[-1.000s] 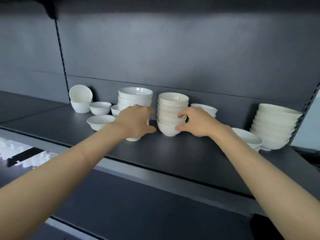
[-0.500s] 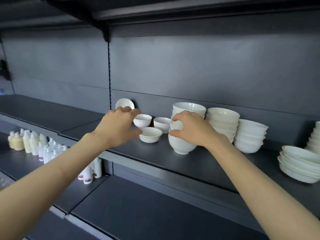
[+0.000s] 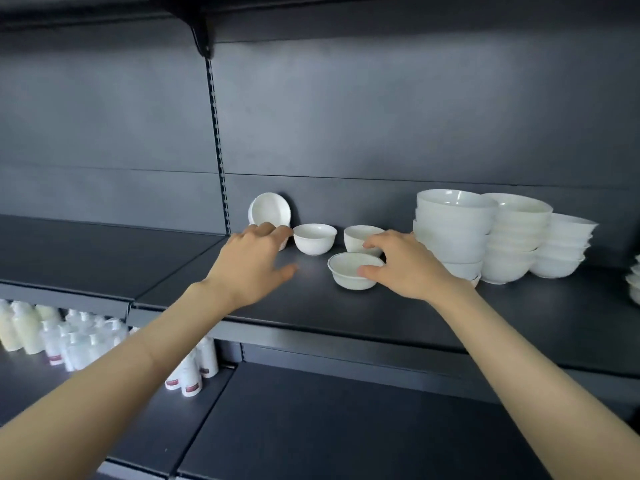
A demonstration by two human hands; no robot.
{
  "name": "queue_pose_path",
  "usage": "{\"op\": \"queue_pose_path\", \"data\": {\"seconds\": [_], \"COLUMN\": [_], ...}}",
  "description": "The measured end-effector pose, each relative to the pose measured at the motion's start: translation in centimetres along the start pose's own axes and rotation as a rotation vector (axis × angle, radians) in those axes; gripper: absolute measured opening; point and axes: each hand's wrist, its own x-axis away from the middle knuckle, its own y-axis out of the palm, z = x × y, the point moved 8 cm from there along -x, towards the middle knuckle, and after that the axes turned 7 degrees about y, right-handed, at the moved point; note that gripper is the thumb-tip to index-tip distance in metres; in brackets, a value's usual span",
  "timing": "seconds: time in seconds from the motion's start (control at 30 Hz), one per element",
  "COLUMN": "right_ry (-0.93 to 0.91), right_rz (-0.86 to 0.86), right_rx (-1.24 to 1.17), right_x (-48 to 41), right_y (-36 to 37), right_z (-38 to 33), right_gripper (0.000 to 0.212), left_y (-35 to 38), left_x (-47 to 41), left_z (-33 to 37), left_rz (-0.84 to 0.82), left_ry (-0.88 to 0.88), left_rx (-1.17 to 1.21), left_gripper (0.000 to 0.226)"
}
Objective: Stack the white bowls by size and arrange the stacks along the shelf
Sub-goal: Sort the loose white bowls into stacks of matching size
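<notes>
Several small white bowls stand loose on the dark shelf (image 3: 311, 306). My right hand (image 3: 405, 268) grips the front small bowl (image 3: 349, 273), thumb on its near wall and fingers over its far rim. A second small bowl (image 3: 358, 233) sits just behind it. A third small bowl (image 3: 314, 238) stands further left. My left hand (image 3: 247, 263) is open with fingers spread, and its fingertips reach a mostly hidden small bowl beneath a tilted bowl (image 3: 270, 209) that leans on the back wall. On the right stand a tall bowl stack (image 3: 453, 230), a second stack (image 3: 516, 237) and a lower third stack (image 3: 562, 252).
More white dishes (image 3: 635, 282) show at the far right edge. A slotted upright post (image 3: 218, 150) runs up the back wall beside the tilted bowl. White bottles (image 3: 52, 337) fill the lower shelf at the left. Another shelf hangs overhead on a bracket (image 3: 202, 39).
My right hand has left the tall bowl stack and gone left to the front small bowl. My left hand has reached toward the leftmost small bowl. The view has swung left.
</notes>
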Motion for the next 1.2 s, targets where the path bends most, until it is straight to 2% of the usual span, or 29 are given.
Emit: {"op": "queue_pose_path", "data": {"seconds": [0.1, 0.3, 0.43, 0.7, 0.83, 0.9, 1.03, 1.2], "right_ry": [0.052, 0.139, 0.199, 0.343, 0.444, 0.479, 0.508, 0.559], "right_rz": [-0.017, -0.069, -0.056, -0.069, -0.107, -0.105, -0.053, 0.027], "right_rx": [0.001, -0.011, -0.066, -0.165, -0.246, -0.283, -0.347, -0.398], "right_x": [-2.0, -5.3, -6.2, -8.0, -8.4, -8.3, -8.2, -7.9], "right_y": [1.9, 6.0, 7.1, 9.1, 9.5, 9.9, 9.7, 9.8], "right_z": [0.4, 1.7, 2.6, 4.1, 4.5, 4.6, 4.0, 3.8], "right_gripper": [0.034, 0.039, 0.071, 0.109, 0.126, 0.123, 0.101, 0.106], "left_y": [2.5, 7.2, 9.2, 14.1, 16.3, 17.1, 18.5, 19.2], "left_x": [-1.2, -3.8, -5.3, -6.9, -7.5, -7.9, -8.3, -8.6], "left_z": [-1.8, -4.3, -6.0, -8.0, -7.4, -7.5, -7.6, -7.2], "left_rz": [-0.019, -0.079, -0.096, -0.234, -0.337, -0.366, -0.432, -0.459], "left_ry": [0.018, 0.048, 0.042, 0.103, 0.201, 0.223, 0.245, 0.275], "left_rx": [0.052, 0.132, 0.236, 0.573, 0.596, 0.627, 0.700, 0.756], "left_gripper": [0.054, 0.056, 0.057, 0.063, 0.066, 0.067, 0.069, 0.072]}}
